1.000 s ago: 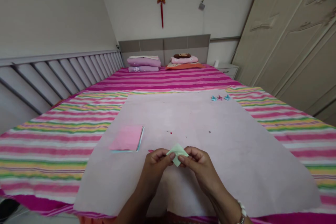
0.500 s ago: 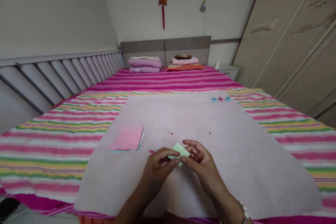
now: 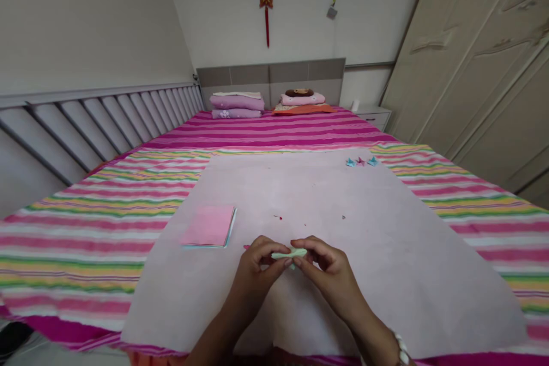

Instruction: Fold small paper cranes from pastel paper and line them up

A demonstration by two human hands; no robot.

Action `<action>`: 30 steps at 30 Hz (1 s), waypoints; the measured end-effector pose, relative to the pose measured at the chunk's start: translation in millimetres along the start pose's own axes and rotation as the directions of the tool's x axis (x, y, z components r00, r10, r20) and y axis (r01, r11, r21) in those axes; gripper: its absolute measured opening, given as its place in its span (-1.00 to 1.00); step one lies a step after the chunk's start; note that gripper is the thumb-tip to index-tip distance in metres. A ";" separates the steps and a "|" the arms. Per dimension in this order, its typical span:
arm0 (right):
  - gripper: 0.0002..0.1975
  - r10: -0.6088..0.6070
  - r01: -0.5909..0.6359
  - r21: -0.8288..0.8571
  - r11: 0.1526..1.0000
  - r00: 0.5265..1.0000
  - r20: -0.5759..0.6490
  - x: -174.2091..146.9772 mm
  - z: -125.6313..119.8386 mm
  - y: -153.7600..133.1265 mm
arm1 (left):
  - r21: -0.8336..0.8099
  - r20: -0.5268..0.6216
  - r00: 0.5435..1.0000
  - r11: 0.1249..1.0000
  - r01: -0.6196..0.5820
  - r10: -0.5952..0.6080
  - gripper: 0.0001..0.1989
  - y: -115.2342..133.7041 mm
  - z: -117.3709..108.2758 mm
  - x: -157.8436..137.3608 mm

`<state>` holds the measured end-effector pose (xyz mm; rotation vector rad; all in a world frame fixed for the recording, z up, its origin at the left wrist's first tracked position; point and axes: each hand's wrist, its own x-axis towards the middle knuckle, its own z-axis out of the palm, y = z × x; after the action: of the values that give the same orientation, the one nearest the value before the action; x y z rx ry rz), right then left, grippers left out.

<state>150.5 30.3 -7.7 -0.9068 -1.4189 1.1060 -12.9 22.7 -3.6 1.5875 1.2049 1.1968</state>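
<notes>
Your left hand (image 3: 254, 269) and right hand (image 3: 334, 270), fingers curled nearly closed, pinch a pale-green folded paper (image 3: 290, 253) between them above a gray sheet (image 3: 412, 274), your left partly blocking a pink scrap (image 3: 246, 247) at nine o'clock; a pink-topped paper stack (image 3: 208, 226) lies at ten, three folded paper figures (image 3: 361, 162) at one
</notes>
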 end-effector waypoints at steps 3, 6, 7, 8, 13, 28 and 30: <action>-0.86 -0.022 0.023 -0.044 0.999 0.999 0.031 0.8 -0.2 -1.8 | 0.040 -0.035 0.999 0.998 -0.041 0.042 -0.93 0.9 -0.2 1.2; -0.88 -0.039 0.042 -0.070 0.997 0.998 0.045 1.8 -1.3 -3.0 | 0.030 -0.028 0.998 0.998 -0.049 0.050 -0.95 5.4 -0.1 1.1; -0.89 -0.039 0.043 -0.071 0.997 0.998 0.045 2.1 -1.6 -3.7 | 0.022 -0.014 0.999 0.999 -0.042 0.043 -0.95 7.2 -0.1 0.8; -0.90 -0.036 0.040 -0.070 0.997 0.998 0.047 2.5 -1.9 -4.4 | 0.021 0.000 0.999 0.999 -0.035 0.036 -0.95 8.9 -0.1 0.2; -0.90 0.004 0.002 -0.078 0.997 0.997 0.074 3.3 -1.5 -7.9 | 0.096 -0.025 0.998 0.994 -0.059 0.062 -0.92 12.5 0.8 -2.7; -0.87 0.154 -0.143 0.170 0.975 0.987 -0.054 2.1 -4.0 2.2 | -0.169 -0.085 0.990 0.981 0.095 -0.111 -0.85 0.8 -4.0 2.4; -0.88 0.172 -0.155 0.200 0.967 0.983 -0.070 2.1 -3.6 2.3 | -0.222 -0.054 0.987 0.966 0.133 -0.149 -0.87 1.2 -4.0 2.7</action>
<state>153.7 33.4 -9.3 -0.9322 -1.1582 1.2885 -16.3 25.2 -0.9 1.2866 1.1666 1.2542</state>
